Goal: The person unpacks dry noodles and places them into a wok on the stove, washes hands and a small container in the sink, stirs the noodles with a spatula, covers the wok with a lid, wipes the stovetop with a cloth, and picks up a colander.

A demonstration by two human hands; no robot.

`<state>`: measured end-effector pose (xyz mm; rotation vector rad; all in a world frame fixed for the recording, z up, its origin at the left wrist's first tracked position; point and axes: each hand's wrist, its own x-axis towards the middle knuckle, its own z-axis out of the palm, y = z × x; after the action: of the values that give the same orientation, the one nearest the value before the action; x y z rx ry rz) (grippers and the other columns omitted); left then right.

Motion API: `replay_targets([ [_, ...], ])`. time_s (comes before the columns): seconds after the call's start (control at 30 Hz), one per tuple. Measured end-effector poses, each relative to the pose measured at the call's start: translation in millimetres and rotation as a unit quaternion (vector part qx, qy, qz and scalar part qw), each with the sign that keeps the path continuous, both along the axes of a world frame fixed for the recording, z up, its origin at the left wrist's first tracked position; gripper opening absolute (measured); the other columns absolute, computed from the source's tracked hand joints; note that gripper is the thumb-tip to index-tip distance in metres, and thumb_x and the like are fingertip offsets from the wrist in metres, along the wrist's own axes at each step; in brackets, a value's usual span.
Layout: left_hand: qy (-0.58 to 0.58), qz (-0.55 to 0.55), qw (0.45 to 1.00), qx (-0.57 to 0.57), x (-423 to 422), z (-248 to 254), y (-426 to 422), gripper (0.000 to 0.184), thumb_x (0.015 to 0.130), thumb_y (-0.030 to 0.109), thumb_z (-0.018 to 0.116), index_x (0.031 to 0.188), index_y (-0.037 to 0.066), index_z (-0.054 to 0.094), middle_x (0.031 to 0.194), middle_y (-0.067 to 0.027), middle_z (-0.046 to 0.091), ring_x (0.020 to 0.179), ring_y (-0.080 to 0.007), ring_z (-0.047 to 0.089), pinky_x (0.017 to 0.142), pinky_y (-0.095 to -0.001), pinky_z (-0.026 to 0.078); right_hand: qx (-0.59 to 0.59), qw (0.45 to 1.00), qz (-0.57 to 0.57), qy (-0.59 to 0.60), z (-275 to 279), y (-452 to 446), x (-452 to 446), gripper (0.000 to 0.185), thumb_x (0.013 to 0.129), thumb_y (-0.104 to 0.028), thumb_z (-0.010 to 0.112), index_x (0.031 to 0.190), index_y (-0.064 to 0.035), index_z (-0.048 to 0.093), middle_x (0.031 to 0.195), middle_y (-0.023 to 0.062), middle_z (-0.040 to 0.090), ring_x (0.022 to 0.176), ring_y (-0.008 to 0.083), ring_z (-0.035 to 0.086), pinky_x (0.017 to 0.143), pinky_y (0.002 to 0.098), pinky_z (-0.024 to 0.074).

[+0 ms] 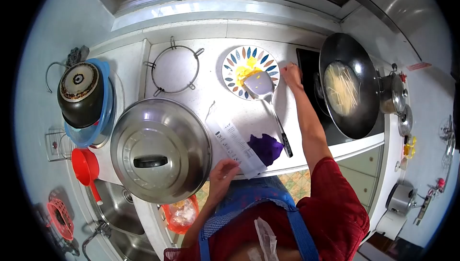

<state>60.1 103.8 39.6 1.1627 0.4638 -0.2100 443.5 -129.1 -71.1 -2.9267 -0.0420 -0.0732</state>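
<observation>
My right hand (292,76), its fingers curled closed with nothing visible in them, is on the counter between the plate and the hob. A leaf-patterned plate (230,58) holds yellow scrambled egg (247,69). A metal spatula (259,84) lies across it, its black handle pointing towards me. In the tilted black wok (366,88), pale noodles (342,88) sit in liquid. At the counter's front edge, my left hand (223,174) has loosely bent fingers beside a printed white wrapper (233,142); whether they touch it is unclear. A purple cloth (266,149) lies right of the wrapper.
A large domed steel lid (160,139) covers the left counter, with a wire ring stand (196,71) behind it. Further left are an upturned pot (79,103), a blue basin (103,112), a red ladle (85,167) and the sink (115,213). The hob (309,67) is at right.
</observation>
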Motion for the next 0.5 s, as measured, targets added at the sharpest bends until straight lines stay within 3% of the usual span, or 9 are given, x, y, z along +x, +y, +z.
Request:
replay_targets([
  [0.1, -0.007, -0.011, 1.0, 0.015, -2.1, -7.4, 0.5, 0.017, 0.082, 0.002, 0.059, 0.098, 0.001, 0.055, 0.092, -0.0034, 0.059, 0.087, -0.01, 0.056, 0.079, -0.0228, 0.044, 0.104, 0.994, -0.032, -0.013, 7.1, -19.0, -35.7, 0.023, 0.076, -0.022, 0.057, 0.076, 0.0002, 0.059, 0.081, 0.0205, 0.062, 0.075, 0.0358, 0.061, 0.063, 0.042, 0.0485],
  [0.23, -0.002, -0.027, 0.999, 0.019, -2.1, -14.1, -1.7, 0.016, 0.082, 0.003, 0.059, 0.098, 0.001, 0.056, 0.091, -0.003, 0.06, 0.086, -0.0096, 0.056, 0.078, -0.0225, 0.044, 0.148, 0.984, -0.042, -0.085, -0.4, -20.4, -28.2, 0.02, 0.076, -0.022, 0.059, 0.076, -0.0014, 0.057, 0.08, 0.017, 0.062, 0.075, 0.0339, 0.06, 0.064, 0.0443, 0.0467],
  [0.27, -0.003, -0.033, 0.999, 0.02, -2.3, -14.8, -1.9, 0.016, 0.082, 0.003, 0.059, 0.097, 0.002, 0.056, 0.091, -0.0029, 0.059, 0.085, -0.0095, 0.056, 0.078, -0.0224, 0.044, 0.134, 0.985, -0.052, -0.1, -0.7, -13.7, -19.6, 0.021, 0.076, -0.022, 0.058, 0.076, -0.0012, 0.059, 0.078, 0.0189, 0.062, 0.074, 0.0325, 0.062, 0.063, 0.0402, 0.0474],
  [0.4, 0.009, -0.023, 0.999, 0.03, -4.4, -13.9, -5.3, 0.015, 0.082, 0.003, 0.059, 0.097, 0.002, 0.056, 0.091, -0.0028, 0.06, 0.086, -0.0095, 0.056, 0.079, -0.0223, 0.043, 0.12, 0.992, -0.017, -0.023, -1.0, 4.4, 10.1, 0.024, 0.075, -0.025, 0.058, 0.083, -0.0022, 0.062, 0.082, 0.0183, 0.064, 0.077, 0.0315, 0.063, 0.065, 0.0385, 0.0495],
  [0.47, 0.006, -0.001, 0.999, 0.033, -6.7, -14.8, -7.8, 0.015, 0.082, 0.002, 0.058, 0.097, 0.002, 0.056, 0.091, -0.0029, 0.06, 0.087, -0.0094, 0.056, 0.079, -0.0223, 0.043, -0.103, 0.992, -0.012, 0.071, -9.8, 11.8, 27.5, 0.029, 0.073, -0.027, 0.059, 0.088, -0.0027, 0.064, 0.084, 0.0185, 0.064, 0.08, 0.031, 0.064, 0.068, 0.0383, 0.0511],
  [0.5, 0.005, 0.0, 0.999, 0.033, -7.5, -16.6, -9.4, 0.015, 0.082, 0.002, 0.058, 0.097, 0.002, 0.056, 0.091, -0.0029, 0.06, 0.087, -0.0094, 0.056, 0.079, -0.0223, 0.043, -0.103, 0.992, -0.011, 0.07, -4.3, 15.8, 26.5, 0.029, 0.073, -0.027, 0.059, 0.088, -0.0027, 0.064, 0.084, 0.0185, 0.064, 0.08, 0.031, 0.064, 0.068, 0.0383, 0.0511],
])
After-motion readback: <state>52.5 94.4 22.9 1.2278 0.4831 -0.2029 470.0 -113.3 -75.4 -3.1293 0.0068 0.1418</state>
